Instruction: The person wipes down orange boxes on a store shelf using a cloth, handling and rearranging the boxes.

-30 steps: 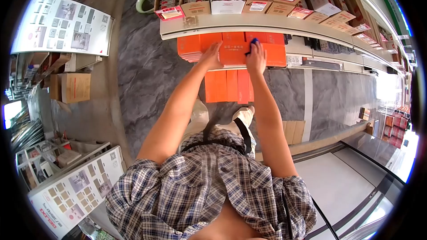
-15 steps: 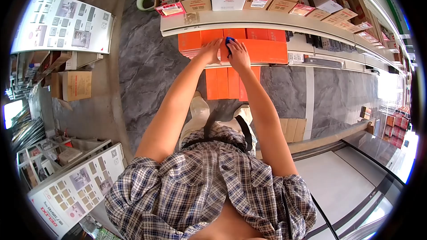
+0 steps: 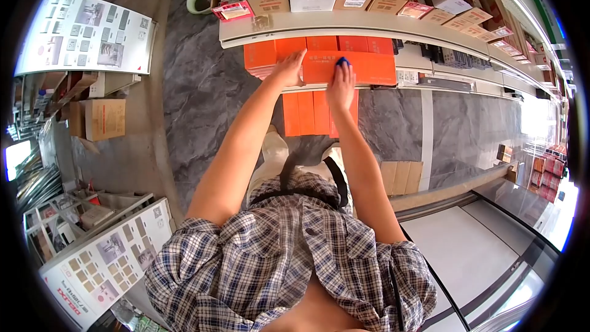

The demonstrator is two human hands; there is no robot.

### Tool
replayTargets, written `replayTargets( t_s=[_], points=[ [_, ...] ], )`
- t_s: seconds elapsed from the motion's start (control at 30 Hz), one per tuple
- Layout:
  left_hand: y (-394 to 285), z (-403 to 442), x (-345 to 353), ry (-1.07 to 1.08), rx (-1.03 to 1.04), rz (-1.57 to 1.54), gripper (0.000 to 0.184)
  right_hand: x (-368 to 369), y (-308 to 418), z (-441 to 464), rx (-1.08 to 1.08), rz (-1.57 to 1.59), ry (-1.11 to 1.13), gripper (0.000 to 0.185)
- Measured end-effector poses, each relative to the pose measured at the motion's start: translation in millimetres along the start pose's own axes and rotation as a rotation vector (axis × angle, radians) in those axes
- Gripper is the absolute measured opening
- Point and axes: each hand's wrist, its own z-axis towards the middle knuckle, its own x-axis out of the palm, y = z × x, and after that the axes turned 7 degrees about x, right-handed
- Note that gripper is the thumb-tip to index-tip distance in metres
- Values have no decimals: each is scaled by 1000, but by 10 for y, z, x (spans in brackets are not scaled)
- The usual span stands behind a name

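Note:
A long orange box (image 3: 375,69) with faint pale lettering lies across the front of the lower shelf. At its left end is my left hand (image 3: 287,71), with thumb and fingers set against the box to hold it. My right hand (image 3: 341,89) lies over the middle of the box, fingertips together on a small dark-blue wad that looks like cloth (image 3: 342,61). The wad touches the box's upper face. Behind are more orange boxes (image 3: 321,43), side by side on the shelf. Below the shelf edge, several upright orange boxes (image 3: 305,114) stand near my feet.
Above, a pale shelf (image 3: 369,24) juts out over the orange boxes, carrying open cartons (image 3: 268,3) of small switch-like parts. To the left are printed display boards (image 3: 86,34) and a cardboard box (image 3: 106,118). A glass-topped counter (image 3: 461,246) stands at lower right.
My right hand has slid right along the box with the blue wad, away from my left hand, uncovering the lettering. The left hand stays at the box's left end.

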Motion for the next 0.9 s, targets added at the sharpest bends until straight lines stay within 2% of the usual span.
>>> replayTargets(
  t_s=[0.07, 0.13, 0.17, 0.23, 0.27, 0.33, 0.4, 0.47, 0.5, 0.57, 0.63, 0.73, 0.8, 0.83, 0.9],
  points=[
    [-48, -13, -58, 10, -14, 1, 110, 104, 198, -83, -97, 116, 223, 43],
    [-82, 2, -73, 24, -17, 2, 111, 182, 394, -243, -376, 51, 305, 49],
    [-67, 18, -65, 32, -36, -2, 110, 174, 357, -216, -371, 48, 299, 49],
    [-45, 27, -46, 45, -38, 16, 106, 158, 241, -181, -492, -22, 272, 50],
    [-40, 17, -26, 50, -32, 15, 106, 116, 130, -162, -484, -25, 272, 50],
    [-113, 4, -118, 67, -41, 10, 104, -30, -221, -56, -325, -220, 260, 43],
    [-167, 13, -162, 85, -49, 7, 104, -152, -615, 20, -105, -94, 113, 43],
    [-250, 43, -187, 195, -154, 48, 107, -263, -845, 110, -32, -295, 71, 44],
    [-277, 63, -156, 197, -150, 47, 107, -245, -876, 135, -44, -261, 70, 45],
    [-337, 135, -105, 209, -153, 301, 110, -150, -864, 164, -10, -229, 67, 45],
    [-472, 193, -67, 216, -117, 390, 110, -128, -749, 168, 51, -172, 84, 47],
    [-653, 340, 43, 212, -6, 541, 109, -120, -558, 165, -30, -134, 128, 52],
    [-789, 439, 84, 191, -12, 439, 108, -107, -439, 172, -103, -36, 231, 49],
    [-823, 495, 119, 190, -50, 494, 108, -110, -402, 156, -156, -48, 286, 45],
    [-799, 530, 152, 198, -46, 493, 109, -187, -462, 176, -289, -42, 269, 53]
  ],
)
